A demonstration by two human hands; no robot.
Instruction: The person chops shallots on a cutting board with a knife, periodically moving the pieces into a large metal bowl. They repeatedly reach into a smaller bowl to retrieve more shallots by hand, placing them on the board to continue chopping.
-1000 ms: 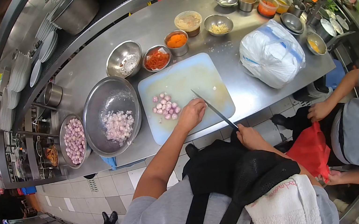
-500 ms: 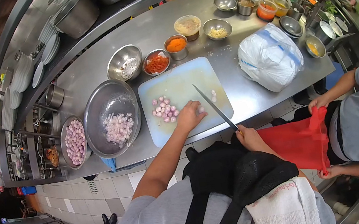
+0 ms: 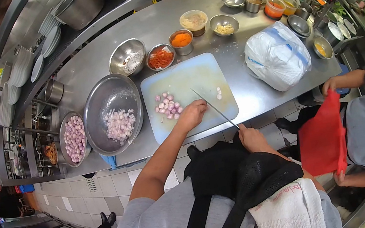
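On the counter (image 3: 80, 66), small onions (image 3: 169, 106) lie on a cutting board (image 3: 186, 75) beside the curled left hand (image 3: 193, 114), its hold hidden, while the right hand (image 3: 253, 139) grips a knife (image 3: 216, 109).

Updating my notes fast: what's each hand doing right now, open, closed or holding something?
Left hand: curled over the cutting board; whether it holds anything cannot be told.
Right hand: closed, holding the knife.

I can read no words for certain: the red lettering (image 3: 277, 196) on my white towel (image 3: 289, 217) is too blurred, and the blue marks on the plastic bag (image 3: 275, 61) are unclear.
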